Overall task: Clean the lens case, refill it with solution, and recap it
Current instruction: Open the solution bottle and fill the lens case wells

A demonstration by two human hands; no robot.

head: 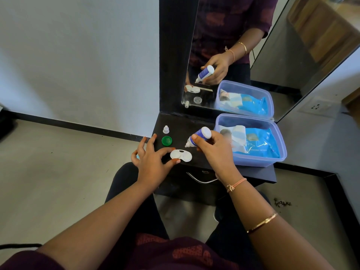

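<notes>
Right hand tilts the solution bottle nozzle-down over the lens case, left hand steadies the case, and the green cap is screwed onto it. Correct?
Not quite. The head view shows the green cap off, lying on the black shelf behind the lens case. The rest holds: right hand tilts the solution bottle nozzle-down, left hand steadies the case.

At the right end of the black shelf [253,172] you have a clear plastic box [280,152], open-topped, with a blue packet [261,143] lying inside. Along the shelf's back edge stands a mirror [233,36], leaning and showing the box again. Under the front edge you see a metal drawer handle [200,180], and a wall socket [315,107] sits far right
</notes>
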